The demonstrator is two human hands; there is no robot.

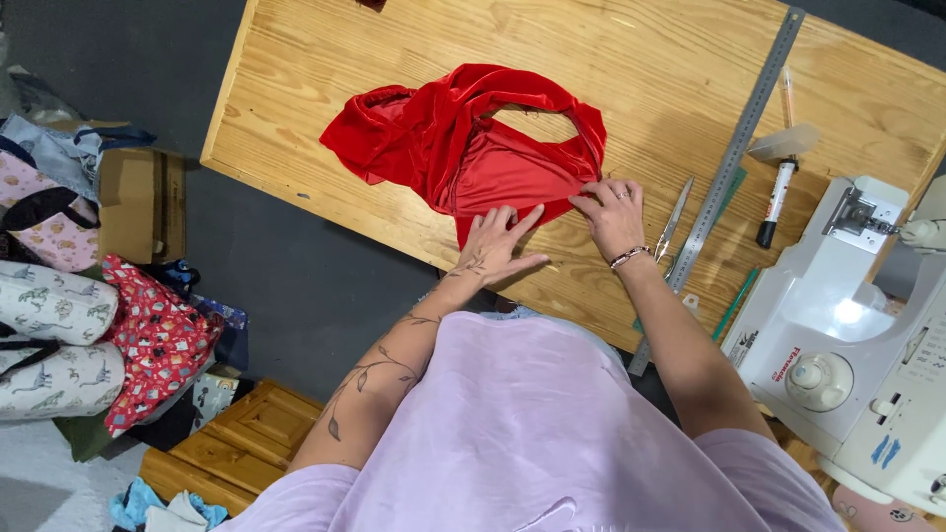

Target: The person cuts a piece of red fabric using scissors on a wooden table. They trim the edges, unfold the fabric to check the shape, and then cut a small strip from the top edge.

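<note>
A piece of red velvet cloth (463, 148) lies crumpled on the wooden table (296, 108) in the upper middle of the frame, with its smoother inner side showing near the lower edge. The left hand (498, 246) lies flat on the cloth's lower corner, fingers spread wide and pressing down, gripping nothing. The right hand (613, 212), just to the right of it, rests on the cloth's lower right edge with its fingers bent, the fingertips pinching or pressing the hem; whether it has a real hold on the cloth cannot be told.

Right of the hands, a pair of scissors (675, 219) lies on the table beside a long metal ruler (734, 153) that runs diagonally toward the upper right. Further right lies a marker pen (777, 202). A white sewing machine (847, 335) fills the lower right. Patterned cloth bags (89, 325) are heaped on the floor at the left.
</note>
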